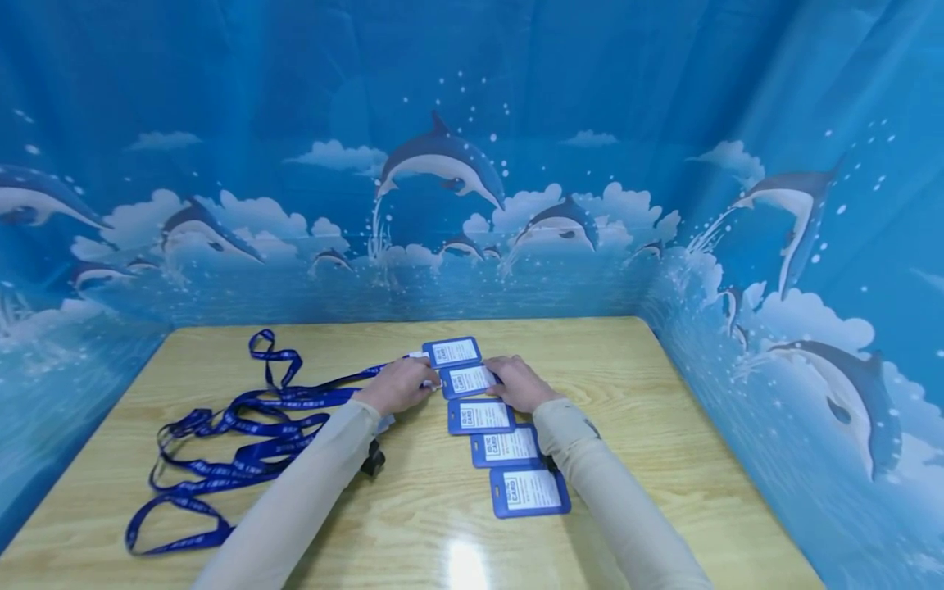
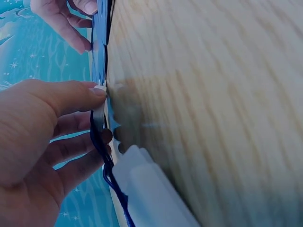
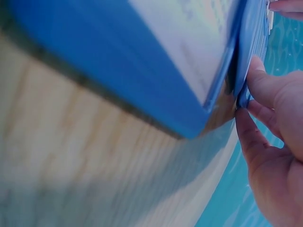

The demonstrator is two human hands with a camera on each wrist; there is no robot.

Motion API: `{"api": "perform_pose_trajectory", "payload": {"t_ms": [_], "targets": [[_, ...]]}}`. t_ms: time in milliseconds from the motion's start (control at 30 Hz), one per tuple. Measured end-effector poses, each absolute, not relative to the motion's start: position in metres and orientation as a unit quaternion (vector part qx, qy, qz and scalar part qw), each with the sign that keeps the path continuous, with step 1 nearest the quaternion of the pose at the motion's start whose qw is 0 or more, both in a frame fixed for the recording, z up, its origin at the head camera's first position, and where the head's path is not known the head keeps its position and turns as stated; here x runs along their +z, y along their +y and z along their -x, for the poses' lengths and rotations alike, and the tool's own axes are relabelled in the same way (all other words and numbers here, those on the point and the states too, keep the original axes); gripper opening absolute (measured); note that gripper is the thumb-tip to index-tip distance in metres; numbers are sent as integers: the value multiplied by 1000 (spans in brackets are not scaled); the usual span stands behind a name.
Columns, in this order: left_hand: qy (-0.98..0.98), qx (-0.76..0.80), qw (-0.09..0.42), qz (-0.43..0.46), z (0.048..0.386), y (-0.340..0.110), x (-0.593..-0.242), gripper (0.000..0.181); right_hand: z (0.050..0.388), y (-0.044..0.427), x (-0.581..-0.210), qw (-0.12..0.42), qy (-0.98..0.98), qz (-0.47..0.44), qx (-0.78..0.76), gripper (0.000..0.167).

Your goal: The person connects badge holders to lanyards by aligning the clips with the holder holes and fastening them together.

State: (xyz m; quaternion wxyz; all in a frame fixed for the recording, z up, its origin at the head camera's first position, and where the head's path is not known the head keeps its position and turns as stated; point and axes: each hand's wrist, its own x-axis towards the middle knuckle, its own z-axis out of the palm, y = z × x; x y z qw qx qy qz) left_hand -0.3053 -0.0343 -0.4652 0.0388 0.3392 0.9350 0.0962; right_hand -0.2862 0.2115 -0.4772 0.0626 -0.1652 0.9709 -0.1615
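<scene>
My left hand (image 1: 401, 385) pinches a white clip (image 2: 99, 113) at the end of a blue lanyard (image 2: 109, 172), at the left end of a blue badge holder (image 1: 469, 380). The right hand (image 1: 520, 383) holds that badge holder by its right edge, between thumb and fingers. It is second from the back in a slanting row of several blue badge holders with white cards. Whether the clip is hooked through the holder's slot is hidden by the fingers. A farther badge holder (image 1: 451, 351) has a white clip (image 1: 419, 355) at its left end.
Several blue lanyards (image 1: 254, 451) lie loosely tangled on the left of the wooden table (image 1: 420, 524). Nearer badge holders (image 1: 481, 416) lie below the right hand, the nearest one (image 1: 529, 492) beside the right forearm. A dolphin-printed curtain (image 1: 324, 82) stands around the table's back and sides.
</scene>
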Motion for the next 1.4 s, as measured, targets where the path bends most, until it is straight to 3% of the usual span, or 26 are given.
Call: {"api": "perform_pose_trajectory", "payload": {"t_ms": [667,900,1133,1400], "targets": [[939,75,38,-334,297,-31,-469,16,283,201,-480,56,970,142,-189,57],[922,82,-6,-379,296,-36,-474,15,281,198,-484,50,970,123,-202,56],[917,90,-9,-389,295,-37,-476,14,282,196,-488,49,970,113,-211,57],[912,120,-38,-389,298,-30,-474,25,283,198,-483,49,966,80,-240,56]]}}
